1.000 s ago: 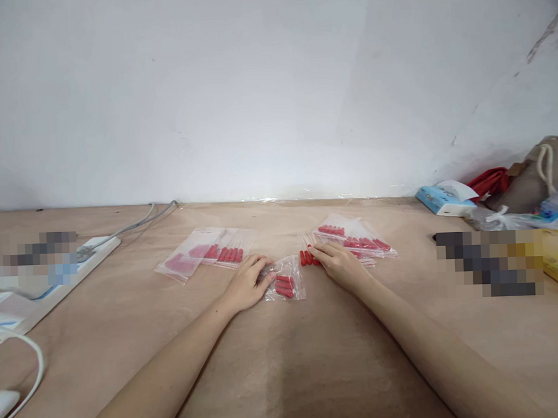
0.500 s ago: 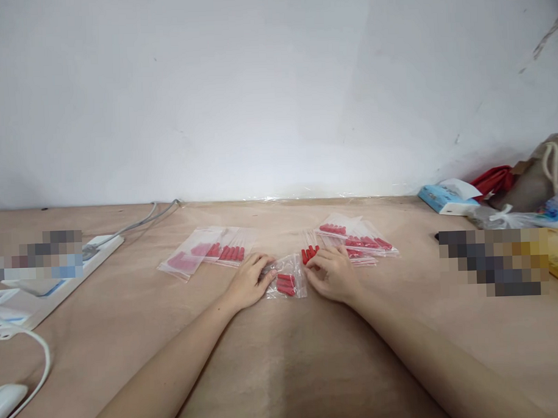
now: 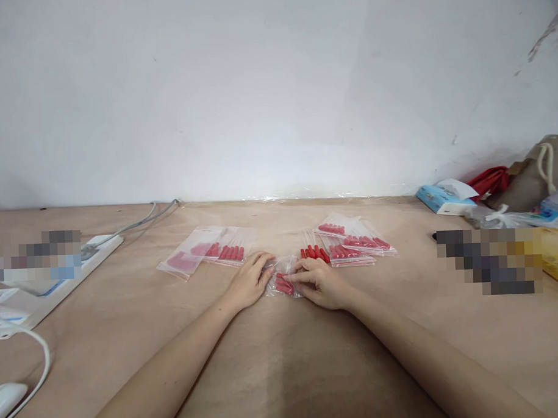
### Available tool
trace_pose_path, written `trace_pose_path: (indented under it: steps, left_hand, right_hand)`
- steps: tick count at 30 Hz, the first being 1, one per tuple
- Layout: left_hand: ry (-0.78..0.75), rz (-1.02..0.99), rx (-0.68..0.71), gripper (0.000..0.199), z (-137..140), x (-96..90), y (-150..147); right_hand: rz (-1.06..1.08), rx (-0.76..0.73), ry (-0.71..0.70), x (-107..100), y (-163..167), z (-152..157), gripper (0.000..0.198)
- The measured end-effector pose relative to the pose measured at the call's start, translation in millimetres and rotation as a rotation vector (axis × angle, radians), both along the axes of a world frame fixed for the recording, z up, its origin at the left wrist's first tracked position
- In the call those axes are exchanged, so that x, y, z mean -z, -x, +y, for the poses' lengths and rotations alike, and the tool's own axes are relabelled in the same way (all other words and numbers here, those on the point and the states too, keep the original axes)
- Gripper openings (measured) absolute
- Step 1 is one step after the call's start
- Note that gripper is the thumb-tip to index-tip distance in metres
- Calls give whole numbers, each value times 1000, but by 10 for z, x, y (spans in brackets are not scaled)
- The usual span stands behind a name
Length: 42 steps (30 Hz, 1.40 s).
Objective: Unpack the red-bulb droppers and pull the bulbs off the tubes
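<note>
A small clear plastic bag lies on the table between my hands, with several red-handled pieces showing in it. My left hand rests at the bag's left side, thumb and fingers closed on its edge. From the right, my right hand reaches over the bag, its fingertips pinched together beside the red pieces; whatever they hold is hidden. Just beyond that hand lie several loose thin tools with red handles. Their exact kind is too small to tell.
Filled clear bags overlap at the right, and more bags lie at the left. A white power strip with cables is far left. At the right stand a blue tissue pack, a dark blurred object and a yellow package.
My right hand has moved left from beside the loose red-handled tools onto the bag, uncovering more of those tools. The bag has creased slightly. My left hand has stayed in place.
</note>
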<state>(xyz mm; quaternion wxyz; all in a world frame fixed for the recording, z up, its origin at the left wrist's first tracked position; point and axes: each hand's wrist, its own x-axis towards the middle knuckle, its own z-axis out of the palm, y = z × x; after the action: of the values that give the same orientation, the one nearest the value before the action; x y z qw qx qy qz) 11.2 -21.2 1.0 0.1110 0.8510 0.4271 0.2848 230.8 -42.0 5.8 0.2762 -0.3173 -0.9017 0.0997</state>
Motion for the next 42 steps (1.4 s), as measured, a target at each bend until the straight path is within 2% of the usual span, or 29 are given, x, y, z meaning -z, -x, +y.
trace_pose_path:
  steps: [9,15,18,25,28,31,34,36,39,42]
  left_hand:
    - [7,11,105,30,-39,-67,0]
    - [9,13,76,33,-43,-52,7]
    - [35,32,62,37,-24,-46,37]
    - [98,101,28,44,-7,-60,87]
    - [90,120,40,46,-7,-54,86]
    - [83,134,42,46,-2,-39,88]
    - [74,149,34,45,9,-22,88]
    - [73,158,27,43,16,-16,86]
    - [76,165,27,43,23,-22,83]
    - [68,164,53,43,18,-41,89]
  right_hand:
    - [-150,49,-145,37,33,24,24]
    - [-45,114,-82,-6,44,-14,21]
    - [48,124,-4,-55,-5,-21,19]
    - [368,1,290,-238,-162,63,22]
    - [445,-36,478,-361,-329,129,24]
    - [500,11,664,-538,-617,167,25]
    - [661,173,627,-703,-870,166,27]
    - [724,240,566,-745,-903,165,27]
    - [718,346,406,-660,-702,206,25]
    - [567,396,90,-457,-341,302,17]
